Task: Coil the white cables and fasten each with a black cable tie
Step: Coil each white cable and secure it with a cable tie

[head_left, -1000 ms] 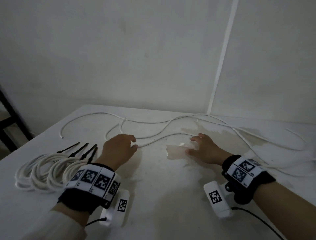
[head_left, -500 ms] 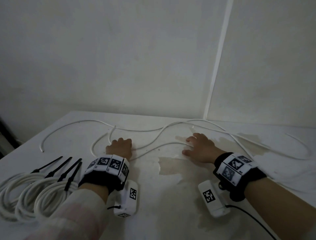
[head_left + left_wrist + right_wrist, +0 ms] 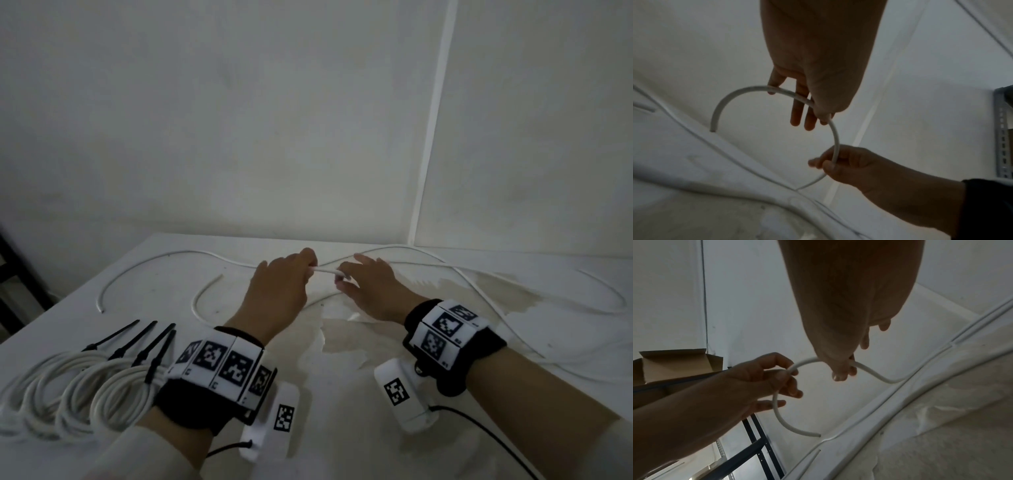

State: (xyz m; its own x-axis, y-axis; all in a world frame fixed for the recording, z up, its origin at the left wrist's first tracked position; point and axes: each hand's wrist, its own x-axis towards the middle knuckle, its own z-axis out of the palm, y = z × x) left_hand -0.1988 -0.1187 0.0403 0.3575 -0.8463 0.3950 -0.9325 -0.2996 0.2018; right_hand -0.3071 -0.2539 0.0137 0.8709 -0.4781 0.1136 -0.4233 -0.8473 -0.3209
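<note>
A loose white cable (image 3: 324, 270) is lifted off the table (image 3: 342, 445) between my two hands. My left hand (image 3: 310, 270) pinches it near its free end, which curls down in an arc (image 3: 729, 99). My right hand (image 3: 340, 277) pinches the same cable a short way along (image 3: 835, 155); in the right wrist view the thumb holds it (image 3: 856, 365). The rest trails right across the table (image 3: 479, 291). Another loose white cable (image 3: 144, 270) lies at the far left. Several coiled white cables (image 3: 75, 394), each bound with a black cable tie (image 3: 126, 339), lie at the near left.
The wall (image 3: 239, 137) rises right behind the table, with a white trim strip (image 3: 433, 137). A dark metal rack (image 3: 17, 270) stands off the table's left edge, and a cardboard box (image 3: 674, 365) sits on it. A stained, peeling patch (image 3: 342, 342) marks the tabletop.
Both hands were resting on the table over the loose cable, apart from each other. They have come together, taken hold of the cable and lifted its end section.
</note>
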